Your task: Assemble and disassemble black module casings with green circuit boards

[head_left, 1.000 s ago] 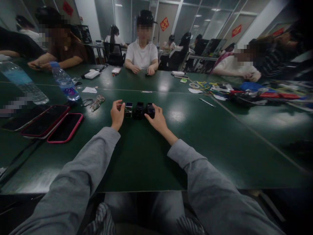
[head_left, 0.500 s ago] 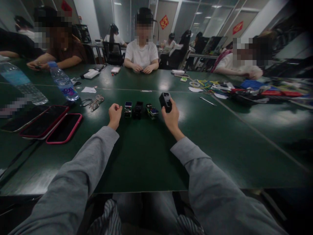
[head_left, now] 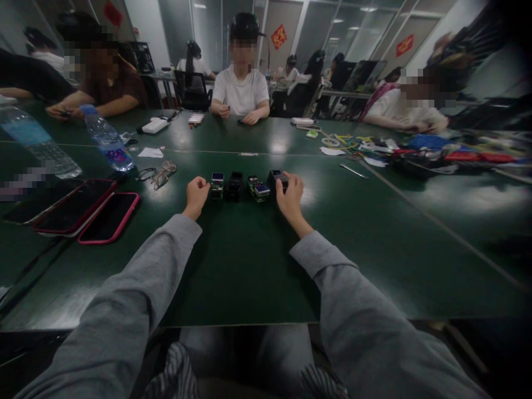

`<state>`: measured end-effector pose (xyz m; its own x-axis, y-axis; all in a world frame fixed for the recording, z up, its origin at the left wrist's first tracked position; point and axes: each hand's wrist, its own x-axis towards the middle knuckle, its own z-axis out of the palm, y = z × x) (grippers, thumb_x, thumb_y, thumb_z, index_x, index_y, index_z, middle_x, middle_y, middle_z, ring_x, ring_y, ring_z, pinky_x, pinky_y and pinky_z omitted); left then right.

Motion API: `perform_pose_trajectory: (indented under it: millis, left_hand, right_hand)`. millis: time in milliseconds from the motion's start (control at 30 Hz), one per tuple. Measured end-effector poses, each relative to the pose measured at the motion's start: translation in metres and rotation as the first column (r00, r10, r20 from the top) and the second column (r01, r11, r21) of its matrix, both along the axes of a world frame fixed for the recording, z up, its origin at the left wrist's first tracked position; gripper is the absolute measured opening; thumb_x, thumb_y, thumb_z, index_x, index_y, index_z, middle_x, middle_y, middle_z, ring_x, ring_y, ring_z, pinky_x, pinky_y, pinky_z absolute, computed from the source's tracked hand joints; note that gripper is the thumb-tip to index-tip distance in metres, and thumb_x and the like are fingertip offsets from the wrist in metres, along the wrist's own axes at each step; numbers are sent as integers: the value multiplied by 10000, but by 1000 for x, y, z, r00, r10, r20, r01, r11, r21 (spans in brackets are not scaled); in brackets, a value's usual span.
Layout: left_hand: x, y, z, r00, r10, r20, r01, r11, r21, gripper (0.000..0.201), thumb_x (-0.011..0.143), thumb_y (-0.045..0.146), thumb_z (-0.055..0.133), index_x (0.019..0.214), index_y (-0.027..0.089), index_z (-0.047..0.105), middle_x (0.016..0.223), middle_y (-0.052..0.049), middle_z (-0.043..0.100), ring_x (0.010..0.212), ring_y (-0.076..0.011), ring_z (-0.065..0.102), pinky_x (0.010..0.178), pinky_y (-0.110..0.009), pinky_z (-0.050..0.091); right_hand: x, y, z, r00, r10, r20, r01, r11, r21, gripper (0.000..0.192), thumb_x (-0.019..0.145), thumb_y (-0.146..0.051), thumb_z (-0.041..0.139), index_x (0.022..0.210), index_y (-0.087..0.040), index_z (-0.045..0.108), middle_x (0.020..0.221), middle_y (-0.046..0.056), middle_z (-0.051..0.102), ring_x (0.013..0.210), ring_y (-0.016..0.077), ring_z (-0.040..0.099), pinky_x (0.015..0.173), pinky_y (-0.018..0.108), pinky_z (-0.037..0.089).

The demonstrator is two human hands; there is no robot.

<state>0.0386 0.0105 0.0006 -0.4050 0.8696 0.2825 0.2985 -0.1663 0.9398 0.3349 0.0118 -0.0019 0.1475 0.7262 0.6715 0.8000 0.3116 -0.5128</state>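
At the right end of the row on the dark green table (head_left: 233, 260), my right hand (head_left: 290, 195) pinches a small black box (head_left: 277, 178); a clumsy nudge could topple the neighbouring colourful block (head_left: 260, 190). My left hand (head_left: 196, 194) rests curled, empty.

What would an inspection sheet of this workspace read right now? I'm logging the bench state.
Surface: dark green table, glossy.
Job's things: row of small black blocks; black block at its right end.
Clutter: phones, glasses, water bottle, tools and packets far right.
Grippers: left hand curled beside the row; right hand grips the black block.
Cables: dark lead lower left.
Surroundings: seated people opposite.
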Motion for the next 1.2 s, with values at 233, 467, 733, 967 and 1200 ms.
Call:
perform_pose_trajectory:
  millis: [233, 467, 733, 967, 1200]
  left_hand:
    - [7, -8, 9, 1000, -26, -9, 26, 999, -28, 224, 702, 43, 557, 611, 194, 418, 588, 54, 432, 589, -108, 405, 579, -231, 298]
    - [3, -4, 3, 999, -15, -49, 14, 1000, -26, 222, 728, 77, 581, 621, 192, 424, 590, 62, 432, 573, -99, 399, 588, -235, 308]
    - [0, 0, -2, 998, -18, -66, 18, 1000, -2, 232, 740, 111, 606, 625, 195, 423, 588, 58, 420, 565, -102, 386, 580, -246, 293]
    - [-1, 1, -4, 996, -16, -91, 18, 1000, 16, 235, 733, 110, 607, 621, 194, 418, 588, 58, 418, 574, -100, 393, 585, -250, 291]
    - [-2, 3, -6, 997, -23, -74, 24, 1000, 11, 217, 729, 110, 599, 629, 193, 425, 599, 59, 442, 580, -98, 413, 595, -245, 312]
  right_hand:
    - [-43, -34, 10, 921, 280, 271, -268, 960, -82, 392, 967, -367, 442, 1315, -210, 531, 1393, 122, 517, 1354, 286, 397, 1098, 510, 353]
    - [-42, -30, 6, 867, 389, 310, -349, 920, -179, 435, 964, -196, 359, 1375, -148, 492, 1463, 140, 452, 1413, 269, 339, 1129, 484, 381]
    - [-39, -24, 1, 933, 281, 224, -260, 958, -120, 489, 947, -277, 450, 1417, -142, 432, 1428, 190, 431, 1371, 327, 345, 1133, 591, 337]
    - [-37, -21, 0, 966, 202, 162, -187, 977, -106, 386, 919, -306, 498, 1264, -138, 541, 1191, 162, 567, 1161, 312, 491, 1029, 532, 438]
    - [-40, -26, 7, 964, 199, 177, -186, 978, -92, 349, 848, -203, 496, 1183, -140, 568, 1165, 156, 607, 1158, 309, 493, 978, 478, 440]
